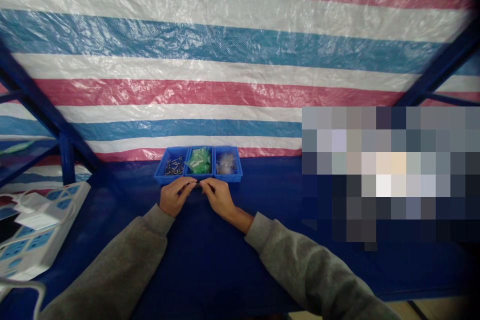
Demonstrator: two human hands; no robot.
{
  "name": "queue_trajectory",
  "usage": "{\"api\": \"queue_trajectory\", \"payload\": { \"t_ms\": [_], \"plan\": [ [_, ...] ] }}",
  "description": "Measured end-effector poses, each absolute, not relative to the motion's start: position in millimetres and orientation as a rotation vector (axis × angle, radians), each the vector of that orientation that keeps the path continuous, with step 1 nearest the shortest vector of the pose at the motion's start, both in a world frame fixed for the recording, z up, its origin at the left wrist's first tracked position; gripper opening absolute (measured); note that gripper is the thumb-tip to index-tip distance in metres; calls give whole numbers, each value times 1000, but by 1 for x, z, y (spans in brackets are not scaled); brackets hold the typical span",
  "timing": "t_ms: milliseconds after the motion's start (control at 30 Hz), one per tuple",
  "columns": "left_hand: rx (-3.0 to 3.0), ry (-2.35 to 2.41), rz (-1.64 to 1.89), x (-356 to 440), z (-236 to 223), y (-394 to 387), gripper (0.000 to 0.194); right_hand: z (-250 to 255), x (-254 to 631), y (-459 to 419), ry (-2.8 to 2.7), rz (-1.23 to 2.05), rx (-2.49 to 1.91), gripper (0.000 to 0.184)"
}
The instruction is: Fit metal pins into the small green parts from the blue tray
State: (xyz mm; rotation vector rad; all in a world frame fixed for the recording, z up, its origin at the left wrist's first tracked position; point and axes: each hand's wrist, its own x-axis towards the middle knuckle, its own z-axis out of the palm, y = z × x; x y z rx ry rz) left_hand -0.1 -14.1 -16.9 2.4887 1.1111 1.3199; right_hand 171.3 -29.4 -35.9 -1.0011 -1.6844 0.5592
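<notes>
Striped tarpaulin (240,72); white power strip (50,234)

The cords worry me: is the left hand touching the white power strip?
Apart. The head view plainly shows blue tabletop between the left hand and the power strip.

Bins (230,178) are blue, packets (200,160) green, sleeves (123,260) grey, sheeting (225,94) striped red-white-blue
</notes>
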Motion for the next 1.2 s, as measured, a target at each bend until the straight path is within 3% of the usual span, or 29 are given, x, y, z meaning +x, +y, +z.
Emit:
{"api": "queue_trajectory", "payload": {
  "t_ms": [233, 700, 1200],
  "plan": [
    [2405, 1206, 1394, -7, -26, -6, 29, -35, 172, -29, -1609, 552, -1031, 32],
    [2388, 1233, 1413, 0, -19, -7, 22, -33, 173, -31, -1570, 547, -1030, 33],
    [2279, 1160, 1217, 3, -22, -8, 25, -30, 173, -33, -1551, 496, -1024, 26]
  ]
}}
